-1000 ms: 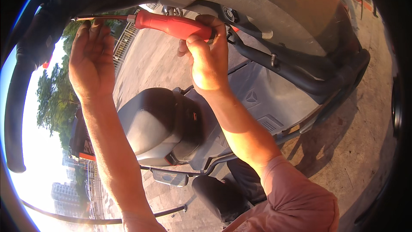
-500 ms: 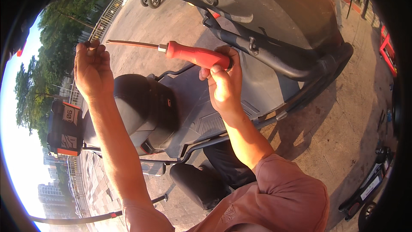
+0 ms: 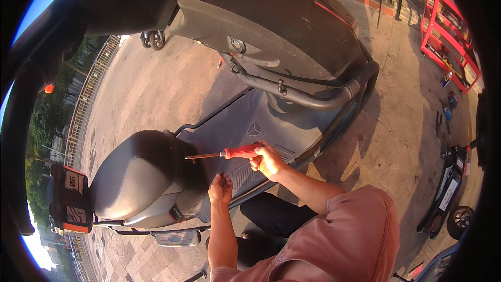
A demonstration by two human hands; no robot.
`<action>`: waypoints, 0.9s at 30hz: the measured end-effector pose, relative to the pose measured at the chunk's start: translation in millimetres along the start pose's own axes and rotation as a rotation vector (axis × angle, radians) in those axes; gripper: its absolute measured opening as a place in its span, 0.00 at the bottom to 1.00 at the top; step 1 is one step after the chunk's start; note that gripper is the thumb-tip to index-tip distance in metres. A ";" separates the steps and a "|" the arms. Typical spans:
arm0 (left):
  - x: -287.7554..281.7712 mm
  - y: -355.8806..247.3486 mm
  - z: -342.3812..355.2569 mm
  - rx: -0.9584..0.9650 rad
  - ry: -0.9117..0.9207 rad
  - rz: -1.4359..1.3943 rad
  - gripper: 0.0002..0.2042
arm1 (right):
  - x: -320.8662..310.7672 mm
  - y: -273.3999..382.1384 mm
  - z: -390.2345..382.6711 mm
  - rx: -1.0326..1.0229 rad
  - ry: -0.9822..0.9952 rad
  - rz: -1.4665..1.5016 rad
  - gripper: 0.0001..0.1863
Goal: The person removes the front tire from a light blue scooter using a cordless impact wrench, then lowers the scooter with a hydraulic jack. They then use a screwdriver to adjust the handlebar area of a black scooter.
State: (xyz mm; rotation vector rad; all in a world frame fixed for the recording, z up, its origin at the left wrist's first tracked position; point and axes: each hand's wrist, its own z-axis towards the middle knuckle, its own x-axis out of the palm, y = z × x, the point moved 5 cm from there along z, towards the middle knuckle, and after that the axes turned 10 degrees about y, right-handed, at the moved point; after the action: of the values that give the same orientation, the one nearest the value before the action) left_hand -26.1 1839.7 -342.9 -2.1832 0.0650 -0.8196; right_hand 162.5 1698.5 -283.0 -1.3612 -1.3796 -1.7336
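My right hand is wrapped around the red handle of a screwdriver, above the scooter's footboard. Its long shaft points left toward the seat. A tiny dark piece, perhaps a screw, hangs from the shaft close to the tip. Below the shaft, apart from the screwdriver, my left hand has its fingers curled together. Whether anything small is between them is hidden. The grey footboard lies under and beyond both hands.
The scooter's dark front panel and black tube guard rise at the far side. A box sits behind the seat. At right stand a red tool cart, loose tools on the ground, and a dark wheeled piece.
Both hands have come down and closer to me, with the screwdriver still in the right one. The left hand has moved from beyond the tip to below the shaft. My view has shifted.
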 end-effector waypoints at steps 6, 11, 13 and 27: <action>13.3 0.2 21.5 -0.111 0.175 0.020 0.10 | 19.1 -40.5 35.6 0.088 0.000 -0.014 0.08; 11.0 -25.0 8.6 -0.120 0.293 -0.006 0.06 | 52.8 -72.1 41.8 0.176 0.004 -0.046 0.09; 13.3 -28.5 -8.9 -0.149 0.353 -0.072 0.05 | 69.1 -69.3 39.0 0.165 -0.043 -0.103 0.10; 39.8 -7.4 -251.7 -0.727 0.243 -0.130 0.09 | 176.9 51.8 -178.4 0.195 -0.781 -0.263 0.09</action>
State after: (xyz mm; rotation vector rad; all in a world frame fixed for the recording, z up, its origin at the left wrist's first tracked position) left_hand -141.2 1666.6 -195.2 -2.7620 0.4003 -1.2807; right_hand 78.5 1546.3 -94.3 -1.9055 -2.1542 -1.1833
